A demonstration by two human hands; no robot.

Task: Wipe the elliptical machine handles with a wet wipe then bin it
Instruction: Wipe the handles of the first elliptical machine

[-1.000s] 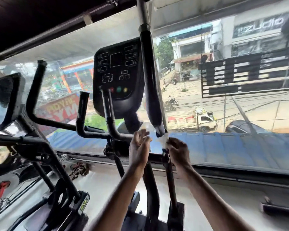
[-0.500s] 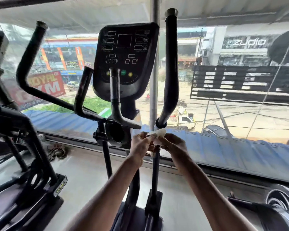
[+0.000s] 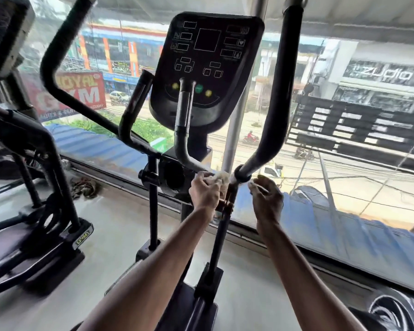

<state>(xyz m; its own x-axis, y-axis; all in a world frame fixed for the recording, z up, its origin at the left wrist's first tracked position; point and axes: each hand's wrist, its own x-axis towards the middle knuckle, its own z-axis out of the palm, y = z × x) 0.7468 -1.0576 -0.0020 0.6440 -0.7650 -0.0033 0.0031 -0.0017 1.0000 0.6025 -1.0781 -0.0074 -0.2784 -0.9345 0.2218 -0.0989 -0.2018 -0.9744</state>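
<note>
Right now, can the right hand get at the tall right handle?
Probably yes. The right hand hangs just right of the tall right handle, near its lower end, nothing between them. The left hand grips the wet wipe on the handle's other side, out of the way.

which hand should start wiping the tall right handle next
Left. The left hand grips the wet wipe right beside the base of the tall right handle. The right hand hovers close too, fingers loosely curled, but seems to hold nothing.
</note>
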